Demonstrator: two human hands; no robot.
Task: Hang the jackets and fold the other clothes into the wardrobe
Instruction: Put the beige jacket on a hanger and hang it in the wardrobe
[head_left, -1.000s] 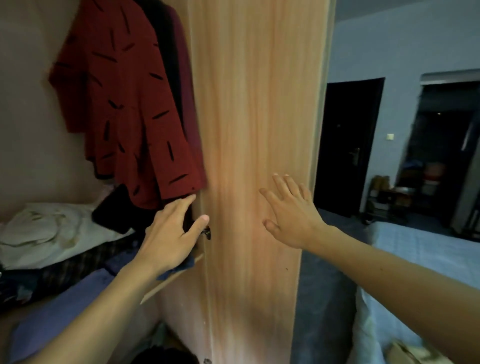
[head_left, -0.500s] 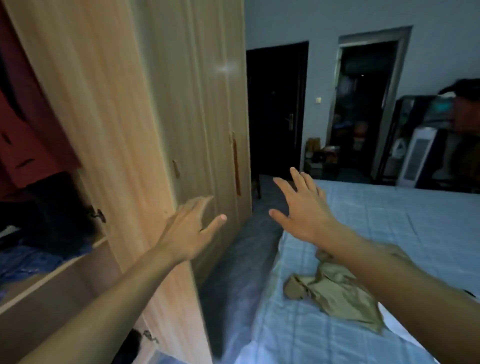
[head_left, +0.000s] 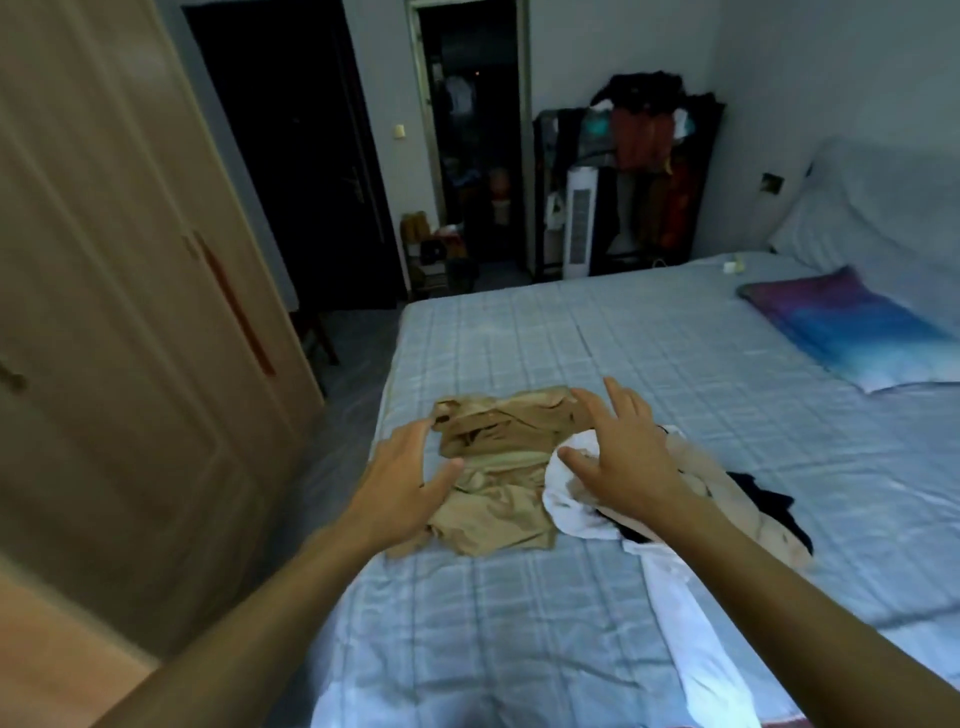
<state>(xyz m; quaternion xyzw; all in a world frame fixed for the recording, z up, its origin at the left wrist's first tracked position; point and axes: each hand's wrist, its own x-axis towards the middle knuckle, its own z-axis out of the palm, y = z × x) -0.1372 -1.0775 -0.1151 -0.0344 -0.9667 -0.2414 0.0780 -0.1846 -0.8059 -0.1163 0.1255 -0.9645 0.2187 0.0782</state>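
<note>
Near the bed's (head_left: 597, 343) edge, on the side facing the wardrobe (head_left: 130, 312), lies a crumpled tan garment (head_left: 498, 467). It touches a white garment (head_left: 566, 506), and a black garment (head_left: 774, 501) lies farther across the bed.

Both hands are spread with the fingers apart and grip nothing. The left hand (head_left: 405, 483) is over the tan garment's outer edge and the right hand (head_left: 623, 457) is over the white one; whether either presses the cloth I cannot tell.

The tan piece looks thin, light and limp. It would probably sag and slip off flat fingers, so pinching two corners or seams seems wisest, lifting it clear of the white garment.

Beside the bed, the wardrobe shows only closed doors, so its contents are hidden. Beyond the bed's far end, a dark rack (head_left: 628, 156) holds heaped and hanging clothes.
</note>
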